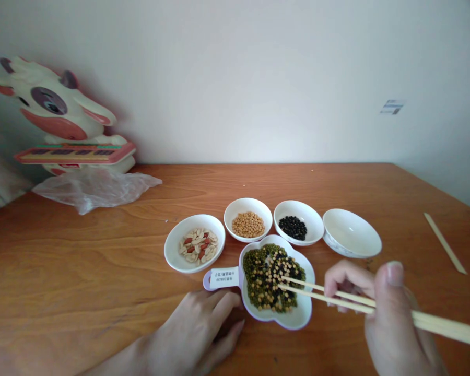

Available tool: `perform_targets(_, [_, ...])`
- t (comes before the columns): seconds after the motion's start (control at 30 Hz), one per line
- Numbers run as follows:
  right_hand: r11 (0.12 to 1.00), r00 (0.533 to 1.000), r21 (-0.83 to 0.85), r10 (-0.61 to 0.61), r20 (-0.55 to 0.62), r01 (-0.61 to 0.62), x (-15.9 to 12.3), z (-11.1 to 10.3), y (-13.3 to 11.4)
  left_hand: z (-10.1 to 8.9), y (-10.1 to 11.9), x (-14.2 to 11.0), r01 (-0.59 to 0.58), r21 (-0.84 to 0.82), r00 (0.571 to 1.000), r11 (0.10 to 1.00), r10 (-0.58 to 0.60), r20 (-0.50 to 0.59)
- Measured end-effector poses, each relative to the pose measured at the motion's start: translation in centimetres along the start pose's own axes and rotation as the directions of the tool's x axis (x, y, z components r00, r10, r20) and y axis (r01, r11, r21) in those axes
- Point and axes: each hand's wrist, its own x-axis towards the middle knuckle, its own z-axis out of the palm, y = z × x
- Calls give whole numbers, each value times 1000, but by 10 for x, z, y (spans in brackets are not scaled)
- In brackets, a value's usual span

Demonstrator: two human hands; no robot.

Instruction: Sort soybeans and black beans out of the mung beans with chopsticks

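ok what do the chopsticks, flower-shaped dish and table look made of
Chopsticks: probably bare wood or bamboo, pale and matte.
Flower-shaped dish: likely plastic, smooth, with moulded lilac edging.
Table: wood or laminate, brown grain showing, faint sheen.

One head-worn camera, on the near side of the worktop (82,271). Faces forward, tipped down; oblique look into the flower-shaped dish (304,310) from above. Range close: dish sits below and right of frame centre, worktop running out past the bottom edge. Wide take: pale wall (250,89) across the upper part, toy cow keyboard (72,125) farther off, upper left.
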Motion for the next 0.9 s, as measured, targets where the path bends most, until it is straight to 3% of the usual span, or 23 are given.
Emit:
perform_targets(0.27, [996,990,64,-63,127,55,8,4,4,1,-1,-2,1,-1,1000,1000,-1,15])
perform_targets(0.7, [982,998,187,-24,-51,34,16,22,7,1,-2,-2,-27,-6,1000,1000,27,-8])
perform_targets(0.9, [954,986,264,-110,-122,139,18,20,0,0,-2,-1,-39,-10,999,999,38,-29])
